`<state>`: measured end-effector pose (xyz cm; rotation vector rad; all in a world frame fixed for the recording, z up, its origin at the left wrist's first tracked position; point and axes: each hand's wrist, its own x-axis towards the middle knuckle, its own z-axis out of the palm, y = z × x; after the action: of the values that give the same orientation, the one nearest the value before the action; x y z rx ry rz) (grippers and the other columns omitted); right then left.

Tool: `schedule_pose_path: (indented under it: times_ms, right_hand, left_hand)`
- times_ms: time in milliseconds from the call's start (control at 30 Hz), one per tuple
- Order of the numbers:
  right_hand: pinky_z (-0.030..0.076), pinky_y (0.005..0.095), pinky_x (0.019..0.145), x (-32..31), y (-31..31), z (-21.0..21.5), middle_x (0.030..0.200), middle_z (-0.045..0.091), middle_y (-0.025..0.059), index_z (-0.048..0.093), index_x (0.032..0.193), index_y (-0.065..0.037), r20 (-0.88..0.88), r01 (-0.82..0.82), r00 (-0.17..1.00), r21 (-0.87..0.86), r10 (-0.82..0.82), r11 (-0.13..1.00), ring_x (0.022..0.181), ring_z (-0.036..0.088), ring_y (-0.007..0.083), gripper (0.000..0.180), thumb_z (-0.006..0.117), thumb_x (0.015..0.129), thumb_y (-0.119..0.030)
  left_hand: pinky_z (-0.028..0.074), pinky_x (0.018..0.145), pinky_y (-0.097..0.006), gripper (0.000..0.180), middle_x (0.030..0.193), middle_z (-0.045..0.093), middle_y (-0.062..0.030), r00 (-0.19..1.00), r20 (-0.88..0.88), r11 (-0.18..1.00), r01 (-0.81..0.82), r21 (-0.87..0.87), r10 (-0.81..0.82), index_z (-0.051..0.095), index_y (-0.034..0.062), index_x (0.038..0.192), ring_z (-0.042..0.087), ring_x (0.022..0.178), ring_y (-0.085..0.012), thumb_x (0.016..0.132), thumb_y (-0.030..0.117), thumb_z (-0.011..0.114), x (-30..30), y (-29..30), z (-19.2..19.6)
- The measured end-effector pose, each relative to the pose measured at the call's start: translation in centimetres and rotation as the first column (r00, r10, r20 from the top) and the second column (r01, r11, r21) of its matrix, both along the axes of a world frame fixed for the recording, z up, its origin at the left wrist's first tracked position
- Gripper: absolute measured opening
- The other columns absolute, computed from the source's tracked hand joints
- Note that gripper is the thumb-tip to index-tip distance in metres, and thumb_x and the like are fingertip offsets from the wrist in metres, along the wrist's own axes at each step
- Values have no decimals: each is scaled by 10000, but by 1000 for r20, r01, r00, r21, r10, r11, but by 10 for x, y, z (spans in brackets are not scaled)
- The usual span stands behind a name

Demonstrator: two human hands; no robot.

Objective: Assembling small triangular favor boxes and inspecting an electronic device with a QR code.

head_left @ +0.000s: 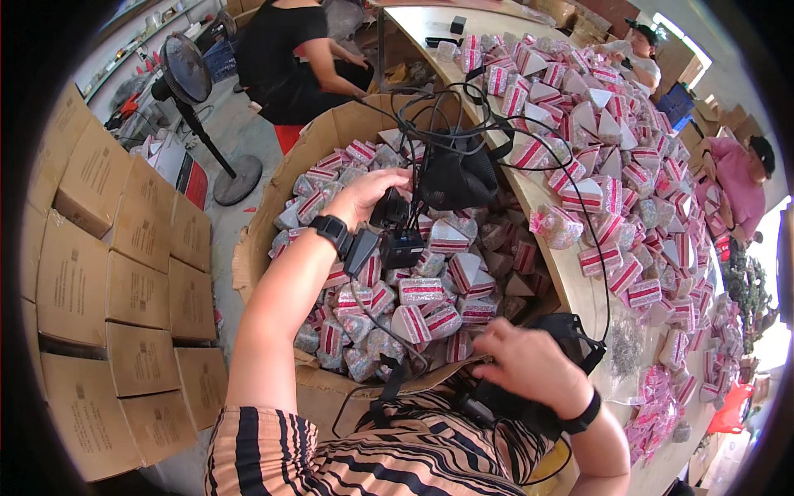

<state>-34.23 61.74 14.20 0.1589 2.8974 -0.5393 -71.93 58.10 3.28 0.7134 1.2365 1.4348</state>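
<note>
Hands (372, 198) on black devices (395, 223)

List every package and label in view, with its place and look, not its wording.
Wedge packets: heaped in the open carton under the left hand; clear, pink-red striped bands.
More wedge packets: piled along the table, right.
Brown cartons: stacked left, printed sides.

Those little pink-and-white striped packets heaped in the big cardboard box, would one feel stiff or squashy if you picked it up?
Probably squashy: each striped packet looks like a crinkly clear bag with a card header. Likely light, since they lie heaped deep in the cardboard box. The film may be slippery, so a push would likely send them sliding.
</note>
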Motion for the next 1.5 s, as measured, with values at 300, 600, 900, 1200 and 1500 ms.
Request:
schedule_pose_path:
  times_ms: [300, 600, 900, 1200, 1500]
  right_hand:
    - [521, 443, 828, -129, 81, -24, 1181, 501, 232, 418, 1326, -26, -299, 478, 838, 1, -455, 878, 1028, 604, 399, 821, 776, 710, -434]
    - [512, 441, 862, -205, 75, -67, 1198, 498, 220, 481, 1186, 27, -290, 786, 482, -276, -827, 554, 1047, 601, 394, 761, 754, 689, -480]
    - [440, 333, 647, -182, 91, -98, 713, 553, 111, 516, 881, 11, -476, 380, 378, -703, -794, 602, 657, 504, 191, 277, 712, 804, -170]
    - [431, 228, 686, -171, 102, -18, 831, 590, 4, 557, 905, -21, -420, -23, 383, -895, -823, 446, 748, 516, 73, 157, 685, 816, -43]
    - [502, 262, 781, -133, 120, 6, 984, 626, 43, 520, 1139, -40, -256, -214, 508, -962, -823, 167, 887, 618, 137, 303, 515, 840, 13]
  left_hand:
    - [489, 861, -259, 327, 1043, 653, -68, 997, 72, 999, -17, 36, 15, 571, -11, 1189, 630, 904, -126, 894, 128, 580, 16, -4, -3]
    - [500, 810, -271, 375, 1060, 615, -66, 988, 10, 988, 151, 34, -152, 555, -12, 1221, 615, 909, -143, 850, 35, 568, 44, -10, -13]
    - [495, 857, -286, 425, 1123, 638, -115, 994, -99, 989, 49, 140, -36, 550, -38, 1247, 615, 995, -180, 824, -1, 532, 29, -17, -5]
    - [486, 838, -237, 468, 1172, 641, -97, 953, -159, 938, -207, 276, 257, 553, 13, 1280, 611, 1023, -146, 818, -11, 478, -43, -47, 53]
    - [508, 764, -252, 450, 1168, 629, -100, 716, -88, 713, -661, 234, 692, 570, 28, 1249, 630, 870, -157, 815, -41, 476, -88, -73, 6]
